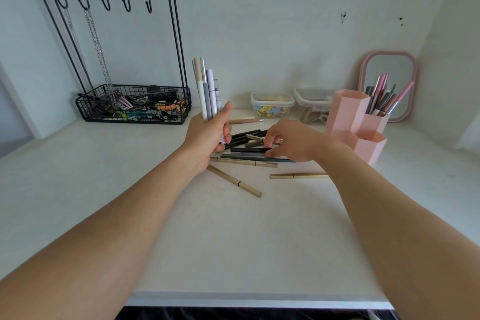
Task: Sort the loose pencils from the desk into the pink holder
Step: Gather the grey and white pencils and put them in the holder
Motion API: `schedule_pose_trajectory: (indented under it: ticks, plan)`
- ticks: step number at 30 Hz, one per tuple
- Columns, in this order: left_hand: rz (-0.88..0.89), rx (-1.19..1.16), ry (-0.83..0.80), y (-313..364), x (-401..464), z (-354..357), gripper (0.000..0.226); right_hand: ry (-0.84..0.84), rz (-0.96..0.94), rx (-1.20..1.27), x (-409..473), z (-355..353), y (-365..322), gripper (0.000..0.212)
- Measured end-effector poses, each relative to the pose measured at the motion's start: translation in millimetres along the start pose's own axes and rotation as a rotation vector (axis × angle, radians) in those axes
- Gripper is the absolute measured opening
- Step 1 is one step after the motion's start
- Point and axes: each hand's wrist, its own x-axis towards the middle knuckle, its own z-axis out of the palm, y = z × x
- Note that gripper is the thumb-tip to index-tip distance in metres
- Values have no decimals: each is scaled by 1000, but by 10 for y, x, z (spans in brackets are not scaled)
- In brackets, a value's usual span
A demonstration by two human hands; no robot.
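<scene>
My left hand (207, 135) grips an upright bundle of pale pencils (206, 88), white, beige, grey and lilac. A heap of loose pencils (244, 161), black, grey and gold, lies on the white desk in front of me. My right hand (288, 141) is down on that heap, its fingers curled round a black pencil (248, 149). The pink holder (348, 117), made of hexagonal cells, stands to the right of the heap; its rear cell holds several pencils and brushes (384, 99).
A black wire rack (135, 106) with hooks, chains and a cluttered basket stands at the back left. Two clear plastic boxes (272, 105) sit behind the heap. A pink-framed mirror (387, 80) leans on the wall behind the holder. The desk's front edge (254, 299) runs below my arms.
</scene>
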Motion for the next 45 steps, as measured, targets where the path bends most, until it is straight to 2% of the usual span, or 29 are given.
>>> schedule_pose_trajectory:
  ticks: [6,10,12,14,17,19,23,27,30,34,35,40,45]
  plan:
    - [28,-20,12,8,-2,-1,33,150,6,249,30,-48,-29,16]
    - [55,-96,48,42,-16,-7,34,174,8,238,38,-34,-15,11]
    - [58,-128,68,55,-15,-11,33,244,24,252,44,-39,-1,10]
    - [56,-132,55,55,-18,-12,31,349,49,391,43,-75,1,11]
    - [39,-97,-23,33,-35,-3,34,418,55,758,32,-109,-71,12]
    - [24,-72,-91,22,-57,12,36,419,21,924,34,-93,-143,12]
    - [25,-53,-188,7,-82,37,25,341,-41,1174,10,-64,-271,15]
    - [33,-29,-231,-17,-83,43,29,276,-74,1258,-24,-33,-350,12]
    - [38,27,-242,-23,-75,45,41,272,-76,1283,-31,-40,-359,11]
    - [65,173,-227,-65,-67,62,73,276,-46,1269,-27,-33,-360,11]
    - [73,184,-227,-73,-67,67,72,282,-39,1258,-25,-25,-362,11]
    - [82,181,-226,-76,-68,76,36,333,-30,1244,-12,34,-382,12]
    - [76,217,-195,-70,-68,98,10,342,-38,1200,-2,62,-414,13]
